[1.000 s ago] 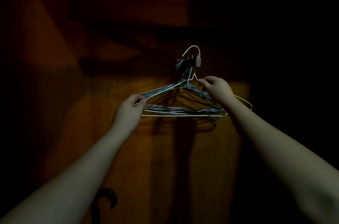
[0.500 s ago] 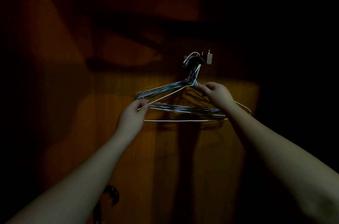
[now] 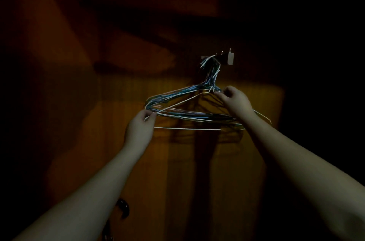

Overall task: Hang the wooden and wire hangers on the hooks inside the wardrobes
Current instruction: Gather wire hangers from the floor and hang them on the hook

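Seating bundle of thin blue-white wire hangers on small metal wall hook rack.
L hand pinches bundle's left corner below rack, R hand grips neck; next: let go gently.

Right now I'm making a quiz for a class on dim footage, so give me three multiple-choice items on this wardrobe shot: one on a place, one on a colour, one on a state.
1. Where do the wire hangers hang?
A. from the hook rail on the wardrobe's back panel
B. from a rod across the top
C. on the floor

2. What colour is the hanger that sits lowest in front of the bundle?
A. red
B. white
C. black

3. What is the left hand doing?
A. hanging idle
B. resting flat on the panel
C. pinching the left end of the hangers

Answers:
1 A, their necks bunch up at the rail.
2 B, its bottom bar shows pale against the wood.
3 C, its fingertips close on the wire there, while the right hand holds wire near the necks.
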`<state>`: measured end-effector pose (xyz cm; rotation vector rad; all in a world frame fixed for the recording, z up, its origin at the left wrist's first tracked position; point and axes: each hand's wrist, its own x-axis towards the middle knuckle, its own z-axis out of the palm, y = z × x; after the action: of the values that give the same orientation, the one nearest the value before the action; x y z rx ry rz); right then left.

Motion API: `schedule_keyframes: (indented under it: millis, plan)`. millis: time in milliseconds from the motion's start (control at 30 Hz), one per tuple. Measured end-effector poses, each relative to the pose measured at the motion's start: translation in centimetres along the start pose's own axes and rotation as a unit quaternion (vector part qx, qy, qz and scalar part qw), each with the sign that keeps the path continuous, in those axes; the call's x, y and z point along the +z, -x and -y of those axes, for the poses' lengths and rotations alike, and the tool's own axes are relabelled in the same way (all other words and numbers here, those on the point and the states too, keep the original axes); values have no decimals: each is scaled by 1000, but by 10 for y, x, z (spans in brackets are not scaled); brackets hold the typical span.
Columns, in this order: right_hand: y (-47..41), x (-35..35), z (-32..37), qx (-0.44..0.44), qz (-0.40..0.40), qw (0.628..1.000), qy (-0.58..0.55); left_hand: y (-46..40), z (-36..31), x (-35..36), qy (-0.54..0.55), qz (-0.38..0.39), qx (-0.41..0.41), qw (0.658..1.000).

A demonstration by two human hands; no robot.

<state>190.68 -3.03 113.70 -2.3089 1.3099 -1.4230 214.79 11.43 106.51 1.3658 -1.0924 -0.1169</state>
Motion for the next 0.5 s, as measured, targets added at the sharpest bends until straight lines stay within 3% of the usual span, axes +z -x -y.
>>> schedule_keyframes:
  millis: [267, 500]
  plan:
    - [-7, 6, -1, -47, -46, 985, 160, -16, 21, 4, -16, -44, -44, 998]
    - [-9, 5, 3, -84, -59, 974, 205, -23, 13, 6, -174, -86, 46, 980]
